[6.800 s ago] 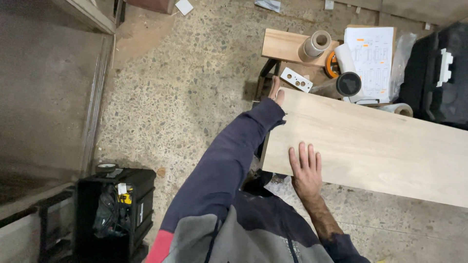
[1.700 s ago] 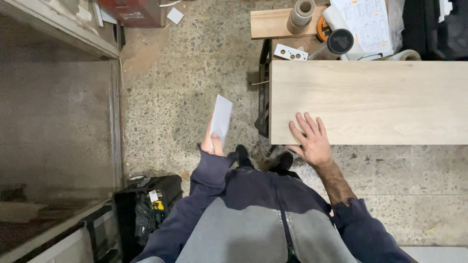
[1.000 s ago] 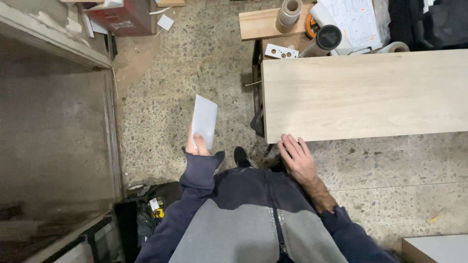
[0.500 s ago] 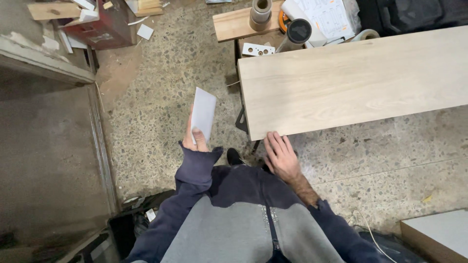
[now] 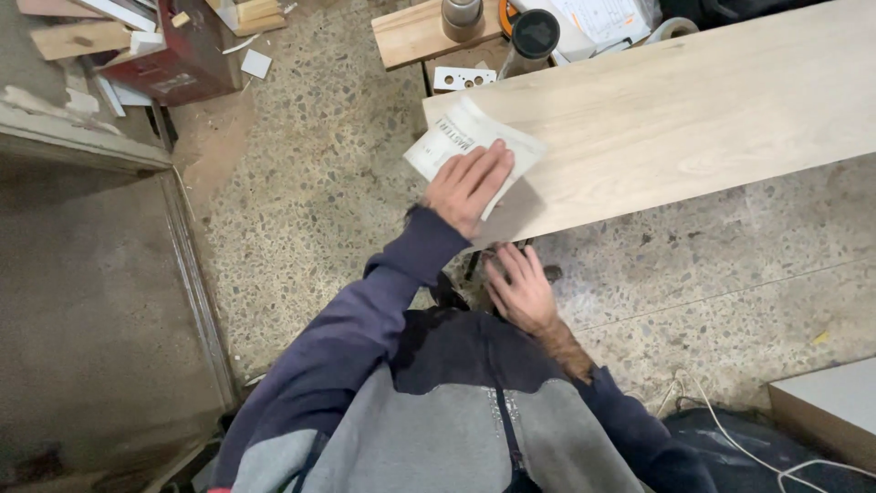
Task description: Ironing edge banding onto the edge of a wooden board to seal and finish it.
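**Left hand flat on a paper sheet at the near end of a long board**

Nearest the camera, the right hand [image 5: 522, 290] hangs below the board's near edge, over the speckled floor [image 5: 301, 201], fingers loosely spread and holding nothing; whether the fingertips touch the underside of the board cannot be told. Just beyond it, the left hand [image 5: 467, 183] lies palm down with fingers together and extended, pressing a white printed sheet [image 5: 464, 141] onto the pale wooden board [image 5: 675, 119]. The sheet sits under and ahead of that palm, at the board's left end, part of it overhanging the end edge. The board's long axis runs away to the right and slightly upward in the picture, so nearly all of its length lies to the right of the pressing hand; the left hand is the one on it, the right is beside it but lower. Farther off, past the board's far edge, stand a dark cylindrical can [image 5: 531, 38], a tape roll [image 5: 461, 15] on a smaller plank [image 5: 411, 35], and loose papers [image 5: 602, 18]
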